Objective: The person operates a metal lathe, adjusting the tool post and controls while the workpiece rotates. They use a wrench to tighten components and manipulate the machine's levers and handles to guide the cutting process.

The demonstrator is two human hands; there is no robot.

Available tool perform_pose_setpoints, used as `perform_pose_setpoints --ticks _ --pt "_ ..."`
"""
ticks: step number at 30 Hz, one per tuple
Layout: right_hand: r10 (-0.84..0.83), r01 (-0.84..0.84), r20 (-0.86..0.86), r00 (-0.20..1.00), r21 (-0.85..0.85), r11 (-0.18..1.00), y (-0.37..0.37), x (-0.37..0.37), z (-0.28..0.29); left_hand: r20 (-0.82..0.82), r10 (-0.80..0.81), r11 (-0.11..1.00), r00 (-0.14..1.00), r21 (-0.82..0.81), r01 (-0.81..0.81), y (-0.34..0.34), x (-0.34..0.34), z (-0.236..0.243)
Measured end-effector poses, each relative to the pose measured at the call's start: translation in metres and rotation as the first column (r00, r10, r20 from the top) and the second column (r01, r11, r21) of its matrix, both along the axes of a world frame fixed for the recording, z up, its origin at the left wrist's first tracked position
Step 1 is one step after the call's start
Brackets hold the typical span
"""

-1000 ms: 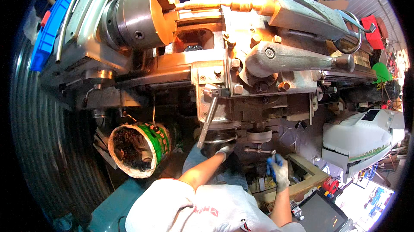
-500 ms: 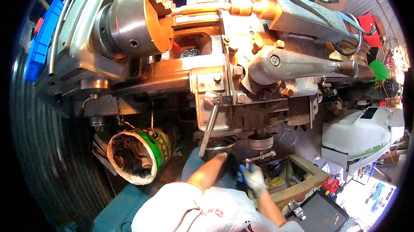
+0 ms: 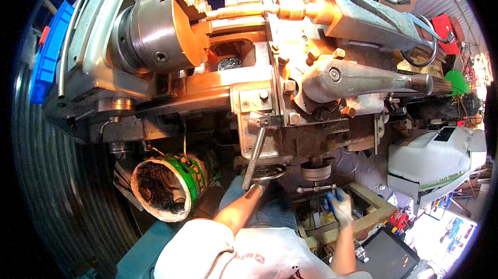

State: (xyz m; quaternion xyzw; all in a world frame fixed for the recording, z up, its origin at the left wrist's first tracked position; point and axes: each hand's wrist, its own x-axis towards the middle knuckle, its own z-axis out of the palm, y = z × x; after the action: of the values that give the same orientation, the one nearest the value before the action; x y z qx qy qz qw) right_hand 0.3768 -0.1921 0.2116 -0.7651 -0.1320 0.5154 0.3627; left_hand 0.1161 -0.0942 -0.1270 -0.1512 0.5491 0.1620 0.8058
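Below a metal lathe's carriage, my left hand [image 3: 258, 191] is at the lower rim of a round handwheel [image 3: 271, 173] and looks closed on it; shadow and a slanting metal lever [image 3: 253, 157] partly hide its fingers. My right hand [image 3: 341, 207], in a white and blue glove, is closed around the right end of a crank handle [image 3: 313, 189]. That handle sits under a round dial [image 3: 316, 171]. Above, a chuck [image 3: 161, 30] holds a slim shaft [image 3: 238, 11] that reaches to the tailstock [image 3: 373, 17]. A large clamp lever [image 3: 363, 79] lies across the tool post.
A green bucket [image 3: 193, 175] full of dark shavings stands at the left beside a corrugated wall [image 3: 46, 185]. On the right are an open wooden box frame [image 3: 373, 218], a white machine cover [image 3: 428, 165], a dark flat panel [image 3: 389, 253] and a small bottle [image 3: 361, 252].
My right hand has moved right and up onto the crank handle's end, and the handle sits more level. My left hand has shifted slightly left along the handwheel rim.
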Motion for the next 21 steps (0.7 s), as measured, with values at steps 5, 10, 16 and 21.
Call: perform_pose_setpoints --ticks 5,10,16,21 --pt "0.512 -0.468 0.537 0.67 -0.231 0.853 0.015 -0.086 -0.043 -0.053 -0.006 0.999 0.999 0.038 0.008 0.002 0.002 0.001" --pt "-0.123 0.125 -0.023 0.992 0.214 0.969 0.028 -0.024 0.006 -0.076 -0.13 0.987 0.989 0.087 0.137 0.016 -0.047 0.011" --pt "0.121 -0.086 -0.217 0.969 0.164 0.983 0.009 -0.016 0.029 -0.13 -0.331 0.903 0.935 0.245 0.353 0.038 -0.1 0.06" --pt "0.283 -0.279 0.296 0.912 -0.058 0.959 -0.014 -0.039 -0.049 -0.604 -0.346 0.317 0.718 0.645 0.695 0.03 -0.105 0.072"
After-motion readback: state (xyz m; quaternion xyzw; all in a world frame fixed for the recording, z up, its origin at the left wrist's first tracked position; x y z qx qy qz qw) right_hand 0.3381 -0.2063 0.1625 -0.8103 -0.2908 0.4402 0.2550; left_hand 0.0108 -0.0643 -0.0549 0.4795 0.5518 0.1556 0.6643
